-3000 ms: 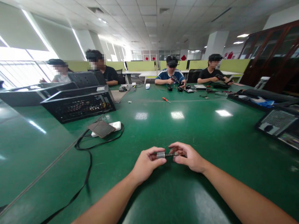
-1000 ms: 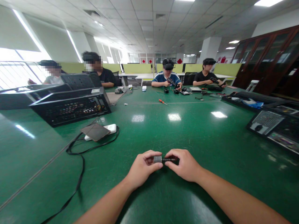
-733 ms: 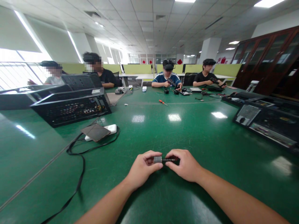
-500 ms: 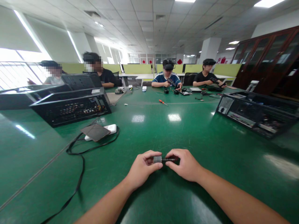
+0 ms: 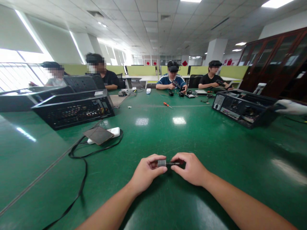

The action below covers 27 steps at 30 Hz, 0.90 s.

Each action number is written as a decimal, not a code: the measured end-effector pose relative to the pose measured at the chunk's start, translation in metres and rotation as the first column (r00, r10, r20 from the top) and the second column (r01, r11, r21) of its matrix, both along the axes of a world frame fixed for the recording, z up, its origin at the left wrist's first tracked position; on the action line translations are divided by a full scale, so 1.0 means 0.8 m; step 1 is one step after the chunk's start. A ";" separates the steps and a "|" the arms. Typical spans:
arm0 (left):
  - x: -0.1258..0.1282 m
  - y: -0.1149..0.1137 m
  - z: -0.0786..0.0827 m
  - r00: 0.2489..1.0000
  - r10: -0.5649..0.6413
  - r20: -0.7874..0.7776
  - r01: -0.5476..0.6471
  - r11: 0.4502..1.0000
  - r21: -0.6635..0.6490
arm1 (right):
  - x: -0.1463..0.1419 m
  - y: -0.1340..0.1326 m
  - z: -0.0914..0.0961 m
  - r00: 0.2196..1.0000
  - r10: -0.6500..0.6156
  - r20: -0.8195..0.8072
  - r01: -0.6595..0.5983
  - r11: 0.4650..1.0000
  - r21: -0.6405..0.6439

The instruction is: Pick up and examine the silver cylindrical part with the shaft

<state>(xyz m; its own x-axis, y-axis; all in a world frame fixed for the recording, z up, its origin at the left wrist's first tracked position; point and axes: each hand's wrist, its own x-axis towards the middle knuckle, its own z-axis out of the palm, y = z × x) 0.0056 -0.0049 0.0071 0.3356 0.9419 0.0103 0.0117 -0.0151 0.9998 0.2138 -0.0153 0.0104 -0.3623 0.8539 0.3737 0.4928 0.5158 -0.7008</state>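
Observation:
Just above the near part of the green table (image 5: 153,137), my left hand (image 5: 147,174) pinches the grey cylinder (image 5: 161,163) between thumb and fingers. Out of the cylinder's right end runs a thin, dark ridged shaft (image 5: 172,163), lying level. My right hand (image 5: 190,169) is closed round the shaft's far end, thumb below and index finger above. A dark reddish bit shows inside the right hand, too small to make out. Only a short gap separates the fingertips of the two hands.
An opened computer case (image 5: 242,110) stands at the right, a co-worker's white-gloved hand (image 5: 291,107) at its end. Another case (image 5: 74,110) stands at the left, near a white power strip (image 5: 115,131) and black cable (image 5: 85,172). Farther back lies an orange screwdriver (image 5: 167,104); co-workers sit beyond.
The computer case at the right has shifted left and turned a little, and a white-gloved hand has appeared at its right end. My hands have stayed in place on the cylinder and shaft.

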 end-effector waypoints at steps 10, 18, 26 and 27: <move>0.000 0.001 -0.001 1.000 0.004 0.014 -0.004 1.000 -0.002 | 0.002 0.001 -0.002 1.000 -0.009 0.011 0.009 1.000 0.007; -0.001 0.001 -0.002 1.000 0.014 0.014 -0.014 1.000 -0.001 | 0.004 0.003 -0.002 1.000 -0.012 0.011 0.012 1.000 0.009; -0.001 0.001 -0.002 1.000 0.013 0.022 -0.013 1.000 -0.014 | 0.005 0.002 -0.002 1.000 -0.009 0.007 0.009 1.000 0.001; -0.001 0.001 -0.002 1.000 0.011 0.025 -0.011 1.000 -0.013 | 0.005 0.002 -0.002 1.000 -0.008 0.009 0.008 1.000 0.003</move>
<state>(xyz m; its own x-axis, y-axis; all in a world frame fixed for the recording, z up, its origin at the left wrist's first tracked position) 0.0050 -0.0042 0.0057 0.3249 0.9457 0.0063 -0.0132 -0.0022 0.9999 0.2179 -0.0136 0.0092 -0.3586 0.8558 0.3729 0.5035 0.5137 -0.6947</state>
